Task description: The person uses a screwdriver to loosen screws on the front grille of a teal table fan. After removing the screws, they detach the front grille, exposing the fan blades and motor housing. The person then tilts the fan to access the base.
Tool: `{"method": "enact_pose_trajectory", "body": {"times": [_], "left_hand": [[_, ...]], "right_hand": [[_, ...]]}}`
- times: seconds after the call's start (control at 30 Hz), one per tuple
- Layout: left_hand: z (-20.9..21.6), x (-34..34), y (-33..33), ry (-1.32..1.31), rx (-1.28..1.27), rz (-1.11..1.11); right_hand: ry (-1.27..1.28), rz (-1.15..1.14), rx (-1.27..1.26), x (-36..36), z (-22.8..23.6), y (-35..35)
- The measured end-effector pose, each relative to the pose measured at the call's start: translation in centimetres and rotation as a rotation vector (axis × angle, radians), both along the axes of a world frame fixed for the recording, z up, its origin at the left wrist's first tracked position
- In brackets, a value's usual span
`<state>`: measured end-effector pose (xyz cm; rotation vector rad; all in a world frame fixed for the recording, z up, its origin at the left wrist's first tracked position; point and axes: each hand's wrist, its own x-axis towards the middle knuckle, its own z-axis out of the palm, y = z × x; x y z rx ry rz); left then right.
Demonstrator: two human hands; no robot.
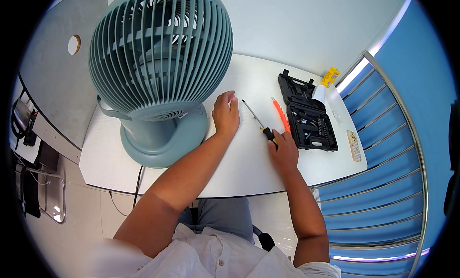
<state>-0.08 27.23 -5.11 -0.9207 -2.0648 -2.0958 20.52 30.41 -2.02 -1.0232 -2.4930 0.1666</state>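
My right hand [284,152] is closed round the black and yellow handle of a screwdriver [256,117]. The screwdriver lies low over the white table [239,168], its metal shaft pointing away and to the left. Beside the base of a large grey-green fan [160,72], my left hand [226,114] rests on the table, fingers loosely bent, thumb apart, and no object visible in it. The fan stands upright with its slatted grille towards me. An orange twisted rod [281,115] lies just beyond my right hand, next to an open black tool case [312,127] holding bits and small parts.
Behind the case are a white cup-like item [319,93] and a yellow openwork piece [330,77]. A printed card or sticker [354,146] is near the table's right edge. Metal railings [390,134] run along the right. A dark cable [138,184] hangs below the fan.
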Motion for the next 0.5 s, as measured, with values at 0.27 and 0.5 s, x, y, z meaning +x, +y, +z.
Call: {"method": "enact_pose_trajectory", "body": {"times": [0.27,0.5], "left_hand": [[0.08,0.07,-0.15,0.011,-0.022,-0.005],[-0.24,-0.03,0.03,0.009,-0.021,0.001]], "right_hand": [[0.021,-0.001,0.011,0.14,0.02,-0.04],[0.016,0.008,0.041,0.02,-0.14,-0.07]]}}
